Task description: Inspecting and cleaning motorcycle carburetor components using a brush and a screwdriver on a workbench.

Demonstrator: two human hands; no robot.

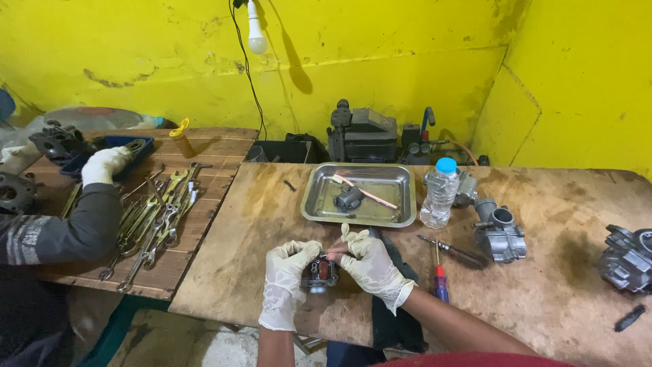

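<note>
At lower centre, gloved left hand [286, 272] and right hand [369, 261] both grasp a small carburettor part [319, 273], apparently partly dismantled; another piece already lies in the steel tray [309, 204].

We see one package only, a clear plastic water bottle [439, 193] with blue cap, upright beside the steel tray [309, 204]; no labels, signs, screens

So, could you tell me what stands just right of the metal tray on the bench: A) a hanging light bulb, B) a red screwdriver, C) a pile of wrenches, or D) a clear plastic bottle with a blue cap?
D: the clear plastic bottle with a blue cap stands upright beside the right edge of the metal tray.
</note>
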